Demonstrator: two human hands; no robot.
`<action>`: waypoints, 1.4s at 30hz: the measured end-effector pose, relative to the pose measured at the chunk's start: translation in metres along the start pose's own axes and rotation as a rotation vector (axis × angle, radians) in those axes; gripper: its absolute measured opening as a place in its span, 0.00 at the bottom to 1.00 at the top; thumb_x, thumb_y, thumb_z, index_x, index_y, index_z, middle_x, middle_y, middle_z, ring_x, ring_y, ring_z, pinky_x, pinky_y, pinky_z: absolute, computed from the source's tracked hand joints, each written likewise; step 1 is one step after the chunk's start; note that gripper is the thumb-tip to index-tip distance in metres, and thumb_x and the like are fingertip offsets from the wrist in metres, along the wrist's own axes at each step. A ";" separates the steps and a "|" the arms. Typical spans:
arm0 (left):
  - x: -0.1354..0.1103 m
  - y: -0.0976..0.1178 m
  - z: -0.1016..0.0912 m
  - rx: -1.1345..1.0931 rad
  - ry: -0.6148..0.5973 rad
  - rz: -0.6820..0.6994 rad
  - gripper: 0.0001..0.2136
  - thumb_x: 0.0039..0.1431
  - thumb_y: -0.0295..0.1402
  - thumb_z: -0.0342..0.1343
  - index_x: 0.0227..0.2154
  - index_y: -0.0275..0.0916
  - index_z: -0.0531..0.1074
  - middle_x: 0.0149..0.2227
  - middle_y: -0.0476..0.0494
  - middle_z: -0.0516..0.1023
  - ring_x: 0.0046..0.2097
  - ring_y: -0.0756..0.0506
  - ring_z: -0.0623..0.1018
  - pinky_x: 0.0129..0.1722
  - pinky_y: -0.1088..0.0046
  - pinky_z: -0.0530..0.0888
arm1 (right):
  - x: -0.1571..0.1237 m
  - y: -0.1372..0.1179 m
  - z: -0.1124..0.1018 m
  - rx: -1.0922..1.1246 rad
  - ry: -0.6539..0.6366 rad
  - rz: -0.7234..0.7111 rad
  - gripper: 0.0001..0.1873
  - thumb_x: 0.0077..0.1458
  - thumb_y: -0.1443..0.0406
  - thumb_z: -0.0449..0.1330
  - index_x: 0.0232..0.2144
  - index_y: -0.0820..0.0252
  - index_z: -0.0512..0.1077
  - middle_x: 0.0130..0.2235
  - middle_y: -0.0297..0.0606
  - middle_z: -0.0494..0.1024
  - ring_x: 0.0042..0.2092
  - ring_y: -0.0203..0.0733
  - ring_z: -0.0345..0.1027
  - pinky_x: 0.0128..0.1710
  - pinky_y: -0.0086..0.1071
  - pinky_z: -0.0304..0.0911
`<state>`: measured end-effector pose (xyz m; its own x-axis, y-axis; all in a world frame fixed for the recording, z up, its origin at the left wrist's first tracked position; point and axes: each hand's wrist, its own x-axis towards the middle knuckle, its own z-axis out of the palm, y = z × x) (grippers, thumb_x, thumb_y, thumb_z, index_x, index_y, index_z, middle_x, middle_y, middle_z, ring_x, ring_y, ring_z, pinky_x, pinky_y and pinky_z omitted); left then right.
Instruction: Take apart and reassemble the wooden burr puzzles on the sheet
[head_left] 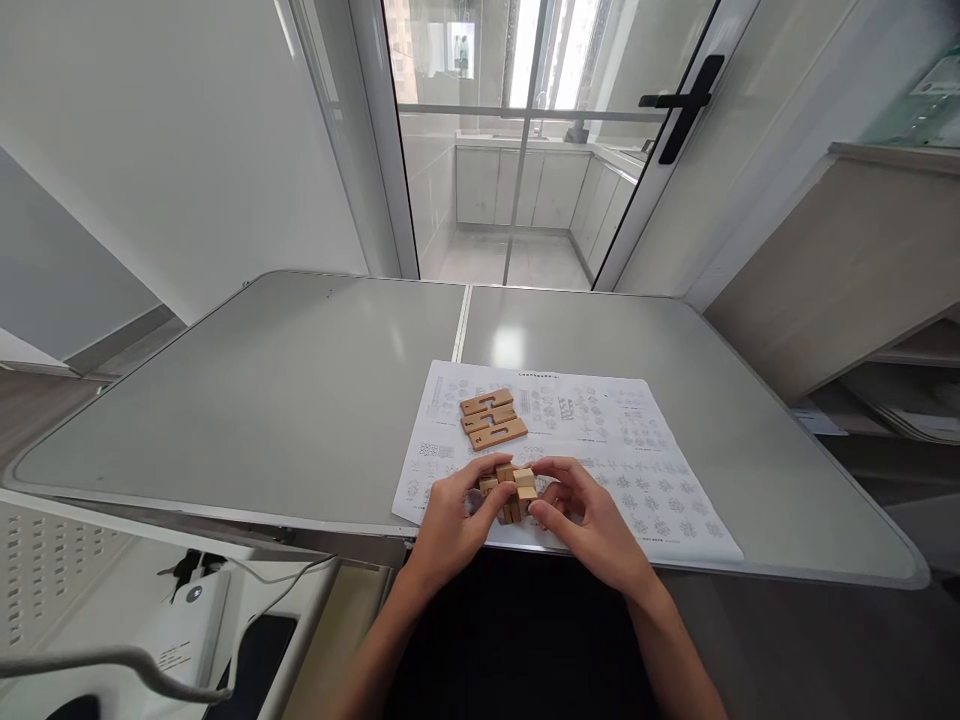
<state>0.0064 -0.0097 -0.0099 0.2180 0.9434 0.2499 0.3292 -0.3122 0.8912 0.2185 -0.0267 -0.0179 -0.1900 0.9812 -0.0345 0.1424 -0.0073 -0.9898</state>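
Note:
Close to the table's near edge, my left hand (466,508) and my right hand (586,508) hold a small cluster of interlocking wooden puzzle blocks (511,508) between them. Left fingers and thumb are closed on the cluster's left side; right thumb and fingers pinch its right side. A paler block (523,478) sits at the top of the cluster. Just beyond lie three flat wooden puzzle pieces (495,420) with cut-out slots, side by side on a large printed instruction sheet (675,500). Fingers hide parts of the cluster.
The grey folding table (300,400) has a centre seam. A white cart (112,580) with cables, a white box (187,620) and a dark phone-like slab (255,665) stands at lower left. A wooden shelf (817,270) is at right. Behind the table is a glass door (480,180).

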 end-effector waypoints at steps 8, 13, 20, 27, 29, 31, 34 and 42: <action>-0.001 0.001 0.001 0.015 0.034 0.022 0.13 0.70 0.39 0.61 0.54 0.44 0.80 0.51 0.44 0.87 0.52 0.38 0.86 0.54 0.59 0.83 | -0.001 -0.003 0.000 -0.042 -0.011 0.008 0.25 0.64 0.46 0.66 0.54 0.52 0.72 0.33 0.34 0.76 0.35 0.45 0.72 0.40 0.42 0.72; -0.002 0.004 0.001 -0.002 0.018 0.024 0.13 0.72 0.39 0.58 0.54 0.44 0.79 0.52 0.43 0.86 0.52 0.40 0.85 0.53 0.61 0.83 | -0.001 -0.003 0.000 -0.012 -0.011 0.006 0.24 0.63 0.46 0.67 0.53 0.52 0.72 0.35 0.34 0.77 0.35 0.44 0.72 0.40 0.42 0.72; -0.005 0.007 -0.003 0.023 -0.079 0.105 0.30 0.58 0.38 0.72 0.62 0.46 0.70 0.59 0.40 0.80 0.58 0.36 0.81 0.57 0.59 0.80 | 0.001 0.001 -0.002 0.105 -0.010 0.009 0.22 0.65 0.46 0.65 0.52 0.52 0.71 0.36 0.34 0.77 0.33 0.41 0.72 0.34 0.36 0.69; -0.005 -0.001 0.004 0.104 -0.114 0.167 0.30 0.60 0.34 0.71 0.63 0.47 0.66 0.59 0.42 0.80 0.56 0.39 0.82 0.56 0.62 0.80 | 0.001 -0.001 -0.003 0.142 -0.038 0.018 0.22 0.65 0.46 0.65 0.52 0.51 0.70 0.47 0.39 0.79 0.32 0.39 0.71 0.35 0.37 0.69; -0.004 0.000 0.006 0.124 -0.137 0.183 0.28 0.63 0.36 0.69 0.63 0.47 0.67 0.58 0.42 0.81 0.55 0.39 0.83 0.55 0.62 0.80 | 0.001 -0.001 -0.003 0.127 -0.063 0.016 0.22 0.65 0.47 0.66 0.52 0.51 0.69 0.45 0.37 0.78 0.33 0.39 0.70 0.35 0.36 0.69; -0.003 0.003 0.007 0.142 -0.150 0.192 0.25 0.65 0.37 0.67 0.62 0.47 0.68 0.57 0.42 0.81 0.54 0.39 0.83 0.54 0.62 0.80 | 0.000 -0.001 -0.003 0.097 -0.077 0.013 0.23 0.65 0.48 0.67 0.53 0.51 0.69 0.43 0.35 0.77 0.33 0.38 0.68 0.36 0.35 0.68; -0.003 0.006 0.007 0.134 -0.142 0.182 0.24 0.65 0.37 0.67 0.62 0.46 0.68 0.56 0.43 0.82 0.53 0.40 0.84 0.52 0.64 0.80 | 0.000 0.000 -0.003 0.087 -0.074 0.005 0.23 0.65 0.49 0.67 0.54 0.51 0.68 0.41 0.34 0.77 0.33 0.38 0.67 0.35 0.34 0.68; -0.005 0.009 0.002 0.042 -0.185 0.088 0.30 0.58 0.36 0.73 0.62 0.46 0.69 0.57 0.44 0.81 0.54 0.40 0.82 0.53 0.66 0.79 | 0.000 -0.002 -0.002 0.095 -0.064 -0.043 0.16 0.73 0.49 0.56 0.50 0.52 0.71 0.35 0.34 0.77 0.32 0.39 0.71 0.32 0.34 0.67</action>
<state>0.0102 -0.0171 -0.0042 0.4110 0.8769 0.2492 0.3389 -0.4008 0.8512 0.2200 -0.0268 -0.0158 -0.2562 0.9666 0.0022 0.0403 0.0130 -0.9991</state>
